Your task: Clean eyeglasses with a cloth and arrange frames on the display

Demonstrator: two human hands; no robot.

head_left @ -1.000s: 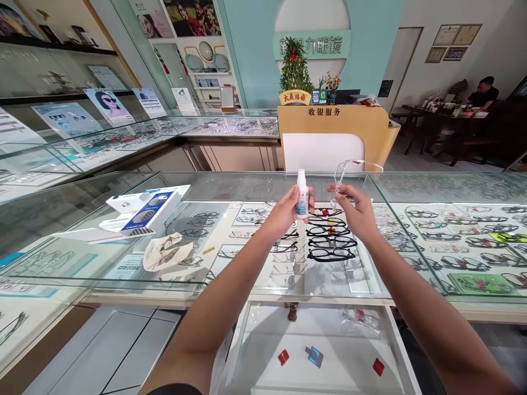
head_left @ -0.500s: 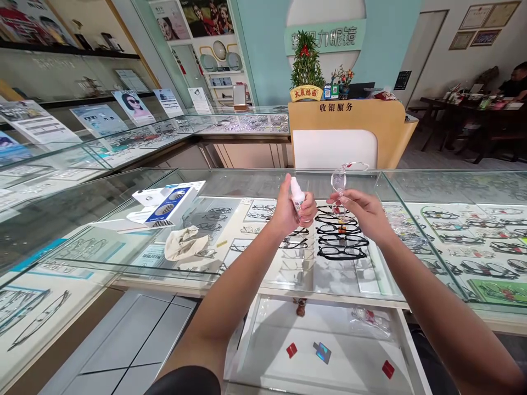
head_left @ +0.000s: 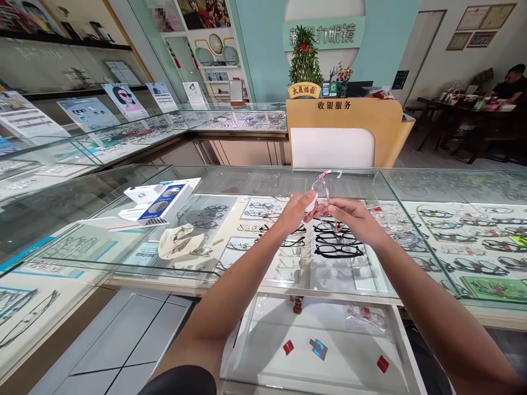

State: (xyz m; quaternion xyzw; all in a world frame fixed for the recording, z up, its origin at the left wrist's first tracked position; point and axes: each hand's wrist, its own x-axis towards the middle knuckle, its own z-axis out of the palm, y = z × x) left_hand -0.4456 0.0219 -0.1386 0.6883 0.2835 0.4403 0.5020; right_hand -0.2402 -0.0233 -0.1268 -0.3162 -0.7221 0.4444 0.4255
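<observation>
My left hand [head_left: 295,214] is closed around a small white spray bottle [head_left: 311,206], mostly covered by the fingers. Clear-framed eyeglasses [head_left: 321,187] are pinched in my right hand [head_left: 356,219], turned on end with one lens above the other and a temple with a red mark pointing right at the top. The bottle is right up against the glasses in this view; whether they touch I cannot tell. Below both hands, dark-framed glasses [head_left: 339,250] lie in a row inside the glass display counter [head_left: 247,179].
On the counter's left stand an opened blue and white box [head_left: 163,205] and a crumpled beige cloth [head_left: 179,242]. An open drawer [head_left: 263,370] under the counter holds red tags and a plastic bag. A cashier desk [head_left: 391,120] is beyond; a person [head_left: 510,85] sits far right.
My left hand has brought the bottle right, up to the glasses. My right hand has shifted slightly left and tilted the glasses. The camera view has moved slightly.
</observation>
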